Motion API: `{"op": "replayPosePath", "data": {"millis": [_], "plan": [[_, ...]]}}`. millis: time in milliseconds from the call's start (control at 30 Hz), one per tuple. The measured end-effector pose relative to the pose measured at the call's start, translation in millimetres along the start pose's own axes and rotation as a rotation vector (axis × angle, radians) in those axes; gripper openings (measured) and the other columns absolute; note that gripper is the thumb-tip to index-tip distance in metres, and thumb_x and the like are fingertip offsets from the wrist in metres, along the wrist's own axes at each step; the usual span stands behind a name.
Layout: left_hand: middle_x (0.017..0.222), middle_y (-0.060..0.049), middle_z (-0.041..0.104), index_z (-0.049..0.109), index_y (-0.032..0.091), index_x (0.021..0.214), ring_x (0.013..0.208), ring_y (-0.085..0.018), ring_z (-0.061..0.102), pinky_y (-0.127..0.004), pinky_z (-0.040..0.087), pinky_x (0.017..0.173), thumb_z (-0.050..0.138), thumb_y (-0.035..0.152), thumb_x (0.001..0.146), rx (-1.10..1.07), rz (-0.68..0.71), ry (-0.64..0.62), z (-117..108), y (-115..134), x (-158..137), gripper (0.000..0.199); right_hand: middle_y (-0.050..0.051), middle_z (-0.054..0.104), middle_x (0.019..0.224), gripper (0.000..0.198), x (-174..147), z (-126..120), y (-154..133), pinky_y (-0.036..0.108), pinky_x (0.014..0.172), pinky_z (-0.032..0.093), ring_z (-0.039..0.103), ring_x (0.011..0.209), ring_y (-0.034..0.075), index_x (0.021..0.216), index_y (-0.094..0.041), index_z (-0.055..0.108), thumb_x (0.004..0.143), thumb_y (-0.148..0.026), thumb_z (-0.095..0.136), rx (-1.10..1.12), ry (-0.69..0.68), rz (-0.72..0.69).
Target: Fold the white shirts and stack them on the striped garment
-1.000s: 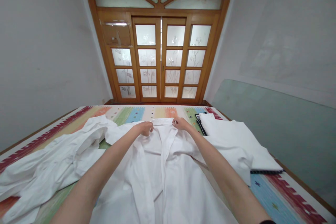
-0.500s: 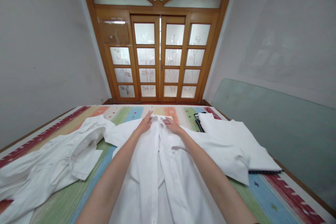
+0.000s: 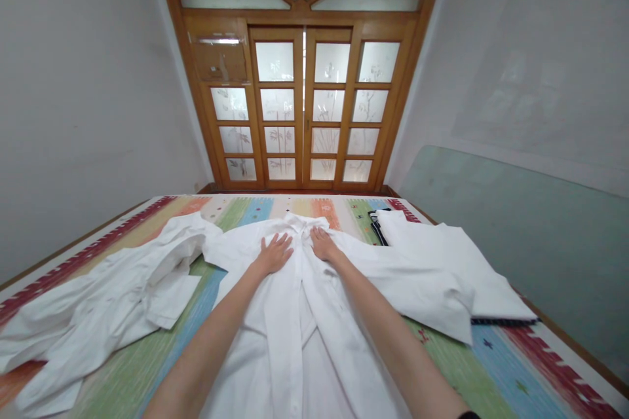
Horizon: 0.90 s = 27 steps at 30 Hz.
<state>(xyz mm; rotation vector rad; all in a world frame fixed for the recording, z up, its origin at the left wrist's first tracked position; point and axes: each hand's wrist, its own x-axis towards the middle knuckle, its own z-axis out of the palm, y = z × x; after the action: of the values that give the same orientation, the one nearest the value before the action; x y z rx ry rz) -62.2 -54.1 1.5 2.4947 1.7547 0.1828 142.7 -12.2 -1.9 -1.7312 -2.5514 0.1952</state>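
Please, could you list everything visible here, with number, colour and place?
Spread shirt: 1, white, centre
Loose shirt: 1, white, left
Folded pile: 1, white and dark, right
Striped cover: 1, multicoloured, beneath the shirts
Wooden doorway: 1, brown with pale panes, far end
Upright panel: 1, pale green, right
Walls: 2, whitish, left and right
Dark band: 1, black, bottom edge
Forearms: 2, bare, from bottom edge
Left hand: 1, bare, flat on spread shirt
Right hand: 1, bare, on spread shirt, near collar

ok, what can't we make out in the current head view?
Head view:
Spread white fabric shirt: lower end, cut off by bottom edge.
Crumpled white fabric garment: leftmost part, cut off by left edge.
Black-and-white cloth: extent, hidden under flat folded white fabric.
Left hand, right hand: palms, hidden by their backs.
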Motion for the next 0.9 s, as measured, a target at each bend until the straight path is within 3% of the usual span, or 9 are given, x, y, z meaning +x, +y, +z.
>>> {"op": "replayPosePath", "data": {"millis": [167, 233, 333, 400, 500, 633, 733, 900], "plan": [[0.159, -0.003, 0.026, 0.031, 0.03, 0.15, 0.146, -0.032, 0.019, -0.065, 0.011, 0.113, 0.023, 0.051, 0.096, 0.031, -0.138, -0.003, -2, 11, -9, 0.058, 0.023, 0.023, 0.156, 0.064, -7, -12, -16, 0.05, 0.114, 0.023, 0.024, 0.144, 0.033, 0.149, -0.003, 0.029, 0.098, -0.04, 0.034, 0.021, -0.001, 0.083], [0.159, -0.003, 0.026, 0.03, 0.031, 0.151, 0.147, -0.032, 0.018, -0.063, 0.012, 0.115, 0.024, 0.053, 0.096, 0.037, -0.165, -0.011, -4, 13, -9, 0.059, 0.024, 0.035, 0.151, 0.056, -12, -21, -20, 0.05, 0.111, 0.027, 0.033, 0.14, 0.033, 0.145, -0.005, 0.039, 0.096, -0.032, 0.038, 0.041, -0.013, 0.006], [0.16, -0.004, 0.024, 0.028, 0.03, 0.151, 0.147, -0.032, 0.017, -0.061, 0.013, 0.115, 0.023, 0.054, 0.096, 0.039, -0.182, -0.019, -5, 13, -9, 0.061, 0.018, 0.057, 0.135, 0.041, -29, -36, -18, 0.039, 0.107, 0.035, 0.051, 0.127, 0.026, 0.128, -0.011, 0.06, 0.093, -0.022, 0.041, 0.073, -0.053, -0.126], [0.16, -0.006, 0.023, 0.025, 0.027, 0.153, 0.147, -0.032, 0.017, -0.061, 0.014, 0.114, 0.021, 0.053, 0.096, 0.035, -0.174, -0.027, -6, 11, -11, 0.062, 0.015, 0.062, 0.129, 0.036, -49, -45, -11, 0.034, 0.105, 0.037, 0.055, 0.121, 0.023, 0.118, -0.013, 0.067, 0.092, -0.021, 0.044, 0.1, -0.029, -0.192], [0.157, -0.012, 0.028, 0.027, 0.02, 0.152, 0.146, -0.031, 0.022, -0.057, 0.02, 0.114, 0.022, 0.049, 0.097, 0.021, -0.105, -0.053, -13, 1, -21, 0.062, 0.017, 0.059, 0.132, 0.032, -94, -53, 5, 0.038, 0.105, 0.038, 0.051, 0.124, 0.026, 0.115, -0.013, 0.067, 0.087, -0.021, 0.054, 0.139, 0.124, -0.293], [0.14, -0.012, 0.054, 0.054, 0.017, 0.13, 0.132, -0.023, 0.047, -0.04, 0.033, 0.109, 0.024, 0.038, 0.099, 0.005, -0.06, -0.015, -31, -20, -45, 0.048, 0.012, 0.061, 0.124, 0.025, -161, -54, 19, 0.04, 0.099, 0.043, 0.055, 0.113, 0.024, 0.108, -0.019, 0.066, 0.084, -0.019, 0.059, 0.073, 0.291, -0.365], [0.121, -0.013, 0.066, 0.063, 0.016, 0.11, 0.12, -0.024, 0.056, -0.037, 0.041, 0.102, 0.029, 0.032, 0.097, 0.069, -0.136, 0.072, -46, -34, -68, 0.04, 0.013, 0.061, 0.117, 0.026, -194, -55, 25, 0.036, 0.091, 0.045, 0.055, 0.107, 0.025, 0.11, -0.017, 0.063, 0.085, -0.017, 0.056, -0.086, 0.274, -0.248], [0.119, -0.018, 0.064, 0.061, 0.01, 0.115, 0.113, -0.029, 0.058, -0.039, 0.044, 0.096, 0.044, 0.028, 0.089, 0.142, -0.34, 0.171, -56, -55, -100, 0.036, 0.012, 0.065, 0.109, 0.023, -201, -62, 37, 0.028, 0.077, 0.044, 0.06, 0.1, 0.023, 0.108, -0.02, 0.063, 0.092, -0.021, 0.047, -0.209, 0.079, 0.071]]}}
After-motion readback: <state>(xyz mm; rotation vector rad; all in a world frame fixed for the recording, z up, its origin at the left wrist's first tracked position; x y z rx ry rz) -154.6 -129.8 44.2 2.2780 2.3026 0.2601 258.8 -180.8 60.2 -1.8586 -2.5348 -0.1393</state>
